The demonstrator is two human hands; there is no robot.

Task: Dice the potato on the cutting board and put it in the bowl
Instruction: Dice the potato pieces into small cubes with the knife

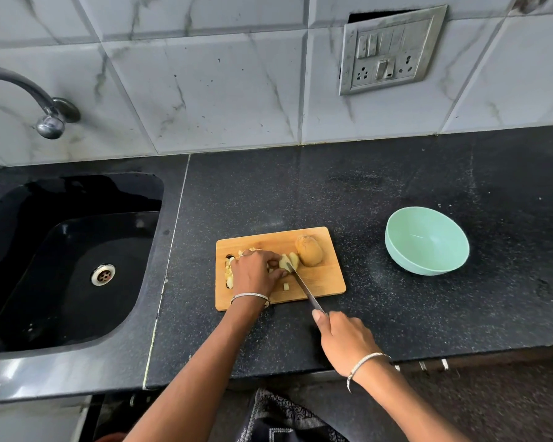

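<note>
A small wooden cutting board (326,279) lies on the black counter. On its far right stands an uncut brown potato half (309,255). My left hand (256,272) holds down pale potato slices (288,261) at the board's middle, fingers curled over them. My right hand (345,342) grips a knife (304,287), its blade slanting up to the slices beside my left fingertips. Diced pieces (229,275) lie at the board's left edge, and one cube (286,286) sits near the blade. The mint-green bowl (428,269) stands empty to the right of the board.
A black sink (61,275) with a steel drain fills the left side, a tap (50,122) above it. The tiled wall with a switch plate (390,52) runs behind. The counter's front edge (268,378) is close to my arms.
</note>
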